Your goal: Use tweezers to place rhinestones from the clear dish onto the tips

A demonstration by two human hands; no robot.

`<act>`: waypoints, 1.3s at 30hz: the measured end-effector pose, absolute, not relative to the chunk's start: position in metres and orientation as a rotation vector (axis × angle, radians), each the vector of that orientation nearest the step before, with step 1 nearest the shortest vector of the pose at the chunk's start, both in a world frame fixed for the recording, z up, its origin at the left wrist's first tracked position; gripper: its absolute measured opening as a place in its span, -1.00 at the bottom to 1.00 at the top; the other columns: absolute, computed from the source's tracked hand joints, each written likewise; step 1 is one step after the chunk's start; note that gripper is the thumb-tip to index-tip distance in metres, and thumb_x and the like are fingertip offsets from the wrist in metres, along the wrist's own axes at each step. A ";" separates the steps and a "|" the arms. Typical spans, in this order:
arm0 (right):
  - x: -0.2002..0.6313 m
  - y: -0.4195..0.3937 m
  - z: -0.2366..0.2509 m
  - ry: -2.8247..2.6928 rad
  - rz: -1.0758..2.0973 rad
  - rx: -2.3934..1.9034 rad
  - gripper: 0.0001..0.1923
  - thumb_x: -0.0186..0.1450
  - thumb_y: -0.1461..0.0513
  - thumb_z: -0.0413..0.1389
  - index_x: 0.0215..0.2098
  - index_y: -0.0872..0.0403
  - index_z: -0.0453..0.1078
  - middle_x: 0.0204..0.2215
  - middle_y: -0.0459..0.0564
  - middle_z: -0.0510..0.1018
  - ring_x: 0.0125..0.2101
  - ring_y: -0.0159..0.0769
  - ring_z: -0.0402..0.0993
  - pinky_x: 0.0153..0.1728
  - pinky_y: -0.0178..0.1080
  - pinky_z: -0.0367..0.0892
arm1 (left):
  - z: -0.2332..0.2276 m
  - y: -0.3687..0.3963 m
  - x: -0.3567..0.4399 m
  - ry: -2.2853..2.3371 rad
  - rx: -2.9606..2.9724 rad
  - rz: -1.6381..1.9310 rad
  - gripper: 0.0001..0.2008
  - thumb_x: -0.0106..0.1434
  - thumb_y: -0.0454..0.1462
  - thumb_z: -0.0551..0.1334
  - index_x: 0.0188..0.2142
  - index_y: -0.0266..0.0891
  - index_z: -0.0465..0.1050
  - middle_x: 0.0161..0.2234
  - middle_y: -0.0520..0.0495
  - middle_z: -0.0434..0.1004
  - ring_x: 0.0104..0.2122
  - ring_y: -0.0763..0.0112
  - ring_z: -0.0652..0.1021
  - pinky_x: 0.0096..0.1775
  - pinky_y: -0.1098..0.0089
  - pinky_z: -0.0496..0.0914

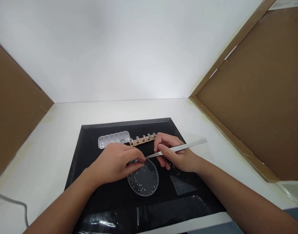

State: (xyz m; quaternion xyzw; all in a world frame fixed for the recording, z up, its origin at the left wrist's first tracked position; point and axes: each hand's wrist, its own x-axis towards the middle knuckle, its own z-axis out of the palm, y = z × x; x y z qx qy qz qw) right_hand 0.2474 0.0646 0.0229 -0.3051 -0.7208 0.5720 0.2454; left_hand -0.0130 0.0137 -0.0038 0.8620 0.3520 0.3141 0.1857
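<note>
My right hand [174, 152] grips silver tweezers [185, 147], whose tips point left and meet the fingertips of my left hand [117, 162]. My left hand's fingers are pinched together at the far rim of a clear round dish [144, 182] that holds several tiny beads; whether something small sits between the fingers is too small to tell. Behind the hands lies a wooden strip [142, 139] carrying several small nail-like pieces. A clear compartment box [113, 139] lies to its left.
Everything rests on a black mat [90, 169] on a white table. Brown cardboard walls stand at the left [12, 130] and right [256, 113]. A few loose beads [175, 169] lie on the mat near my right wrist. A grey cable [14, 203] runs at the lower left.
</note>
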 end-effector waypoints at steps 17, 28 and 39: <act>0.250 0.069 0.016 -1.939 1.576 -0.664 -0.68 0.56 0.06 0.11 -0.28 0.10 0.35 -0.54 -0.13 0.52 -0.63 -0.48 0.42 -0.63 -0.45 0.32 | -0.003 0.012 -0.009 1.013 2.309 0.896 -0.89 0.39 -0.18 0.38 -0.17 -0.14 0.56 -0.27 0.10 0.62 -0.48 0.57 0.47 -0.41 0.45 0.30; 0.258 0.070 0.013 -1.984 1.545 -0.463 -0.75 0.50 0.10 0.20 -0.25 0.11 0.41 -0.40 -0.07 0.49 -0.55 -0.45 0.50 -0.55 -0.40 0.47 | -0.003 0.015 -0.006 1.025 2.095 0.974 -0.95 0.40 -0.22 0.39 -0.18 -0.12 0.65 -0.42 0.12 0.54 -0.50 0.56 0.43 -0.42 0.45 0.26; 0.263 0.072 0.021 -2.067 1.402 -0.339 -0.80 0.50 0.17 0.17 -0.26 0.11 0.41 -0.45 -0.09 0.46 -0.55 -0.43 0.46 -0.51 -0.38 0.39 | -0.006 0.018 -0.014 0.966 2.215 0.896 -0.93 0.42 -0.25 0.38 -0.14 -0.08 0.68 -0.25 0.10 0.75 -0.31 0.48 0.67 -0.27 0.43 0.48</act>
